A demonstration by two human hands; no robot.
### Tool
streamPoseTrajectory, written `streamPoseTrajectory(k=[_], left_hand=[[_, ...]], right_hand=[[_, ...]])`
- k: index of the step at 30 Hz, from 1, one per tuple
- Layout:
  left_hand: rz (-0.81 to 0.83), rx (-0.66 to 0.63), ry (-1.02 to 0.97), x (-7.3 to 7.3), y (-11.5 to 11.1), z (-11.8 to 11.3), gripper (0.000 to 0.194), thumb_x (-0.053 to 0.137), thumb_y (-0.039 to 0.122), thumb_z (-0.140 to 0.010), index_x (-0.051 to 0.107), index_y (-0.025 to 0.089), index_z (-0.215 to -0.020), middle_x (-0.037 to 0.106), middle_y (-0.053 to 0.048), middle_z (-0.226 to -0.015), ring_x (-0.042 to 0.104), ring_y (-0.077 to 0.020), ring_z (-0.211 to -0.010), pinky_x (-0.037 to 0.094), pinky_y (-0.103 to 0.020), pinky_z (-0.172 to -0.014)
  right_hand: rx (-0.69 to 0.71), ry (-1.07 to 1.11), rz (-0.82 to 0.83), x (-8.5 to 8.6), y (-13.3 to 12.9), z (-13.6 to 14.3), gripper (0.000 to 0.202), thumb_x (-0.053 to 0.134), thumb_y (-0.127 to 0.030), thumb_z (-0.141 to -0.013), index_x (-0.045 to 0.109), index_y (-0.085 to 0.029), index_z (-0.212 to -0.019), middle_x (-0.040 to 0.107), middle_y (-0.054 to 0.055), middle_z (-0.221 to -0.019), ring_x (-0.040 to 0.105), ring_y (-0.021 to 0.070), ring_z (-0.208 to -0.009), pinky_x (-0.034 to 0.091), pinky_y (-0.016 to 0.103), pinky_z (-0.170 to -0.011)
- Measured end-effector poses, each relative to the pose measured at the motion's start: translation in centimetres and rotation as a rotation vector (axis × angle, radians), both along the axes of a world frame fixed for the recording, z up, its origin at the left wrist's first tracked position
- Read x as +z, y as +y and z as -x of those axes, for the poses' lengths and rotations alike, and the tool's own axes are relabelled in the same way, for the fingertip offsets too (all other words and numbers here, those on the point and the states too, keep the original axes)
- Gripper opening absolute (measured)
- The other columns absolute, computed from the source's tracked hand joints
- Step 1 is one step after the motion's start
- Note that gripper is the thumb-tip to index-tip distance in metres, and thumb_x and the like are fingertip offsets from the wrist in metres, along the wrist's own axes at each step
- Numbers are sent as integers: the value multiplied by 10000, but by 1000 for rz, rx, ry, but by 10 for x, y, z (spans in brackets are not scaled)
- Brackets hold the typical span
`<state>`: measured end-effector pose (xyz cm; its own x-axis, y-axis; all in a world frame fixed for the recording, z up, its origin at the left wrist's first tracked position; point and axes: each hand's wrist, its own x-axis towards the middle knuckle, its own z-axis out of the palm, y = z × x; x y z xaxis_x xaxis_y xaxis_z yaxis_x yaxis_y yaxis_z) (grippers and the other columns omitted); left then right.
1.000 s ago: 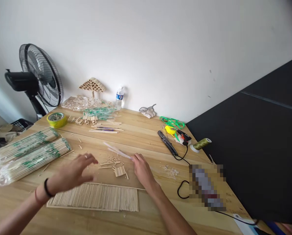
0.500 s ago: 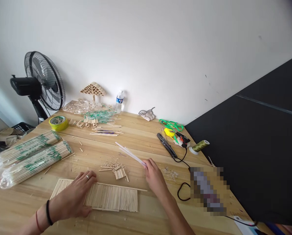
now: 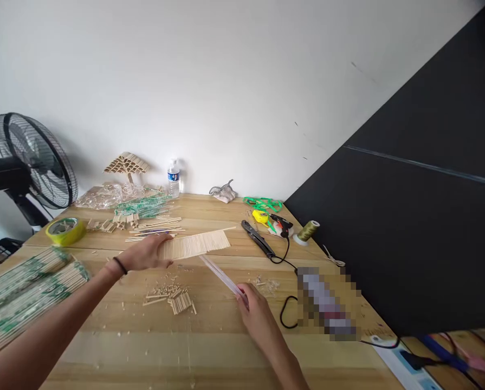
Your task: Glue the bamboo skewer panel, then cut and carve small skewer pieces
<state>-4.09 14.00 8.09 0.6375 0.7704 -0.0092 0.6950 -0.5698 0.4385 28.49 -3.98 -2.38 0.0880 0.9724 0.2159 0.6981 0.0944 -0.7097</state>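
My left hand [image 3: 150, 252] grips the left end of a flat panel of thin wooden sticks [image 3: 195, 245], fingers above and thumb below. The sticks lie side by side, and one long strip juts out past the panel's right end. Long translucent glue sticks [image 3: 220, 275] are in my closed right hand [image 3: 252, 303], slanting up and left. Their far tips reach the panel's lower edge; whether they touch it, I cannot tell. Below the panel lie small cut wooden pieces [image 3: 173, 290] and a little joined square of short sticks [image 3: 181, 303].
Bagged wooden sticks [image 3: 34, 292], yellow tape [image 3: 66, 231] and a fan [image 3: 34, 160] are at left. A tree-shaped stick model [image 3: 127, 164] and water bottle [image 3: 173, 179] stand behind. On the right are a utility knife [image 3: 258, 239], glue gun [image 3: 282, 226], thread spool [image 3: 308, 231] and cord.
My left hand has picked the stick panel up from the near tabletop and carried it away from me and rightward. My right hand still holds the glue sticks, slightly lower in view. The camera has turned right.
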Motion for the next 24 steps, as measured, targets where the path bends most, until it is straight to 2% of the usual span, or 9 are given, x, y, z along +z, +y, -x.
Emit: streamPoseTrajectory(k=[3,6,11,15,17,20,24], left_hand=[[16,-37,78,-21,35,-22,646,743,484,-749,637,150,-1292,719,-159,-1266,678,-351,-1155,532,-445,-995],[6,-70,128,-39,57,-25,653,762,482,-732,658,155,-1288,706,-166,-1300,662,-362,-1200,504,-454,-1043],[-18,-100,168,-53,84,-21,714,786,500,-744,639,169,-1360,629,-164,-1404,601,-328,-1294,441,-404,-1129],[-46,-72,166,-64,103,-25,740,819,468,-724,637,186,-1385,592,-174,-1445,542,-372,-1354,390,-479,-1174],[-56,-59,147,-69,109,-28,726,816,451,-736,637,191,-1389,595,-176,-1447,531,-389,-1366,377,-523,-1180],[-70,-54,90,-75,109,-28,676,795,387,-767,628,202,-1396,603,-157,-1458,545,-360,-1366,383,-501,-1189],[-100,-19,-25,-74,86,-12,637,716,352,-851,566,188,-1448,552,-158,-1522,539,-322,-1389,411,-463,-1188]], right_hand=[[12,32,20,-2,0,6,203,427,-234,-994,626,-214,-959,679,80,-933,668,222,-833,512,323,-757],[15,65,57,-2,-2,5,213,432,-247,-1001,638,-219,-950,690,71,-932,676,220,-832,510,321,-751],[33,114,103,0,1,-3,168,477,-240,-993,645,-224,-1000,701,76,-991,691,218,-876,529,318,-786],[6,37,50,-10,10,-3,181,473,-188,-977,651,-219,-994,686,84,-987,687,228,-891,537,332,-793],[-12,-44,20,-15,15,0,191,468,-173,-979,654,-216,-971,678,85,-972,680,234,-869,532,343,-771],[-30,-173,-46,-20,22,11,203,472,-164,-987,662,-220,-942,671,81,-940,664,250,-864,522,363,-755],[29,-254,-115,-21,23,32,213,492,-121,-973,675,-225,-940,665,75,-940,652,261,-908,526,378,-783]])
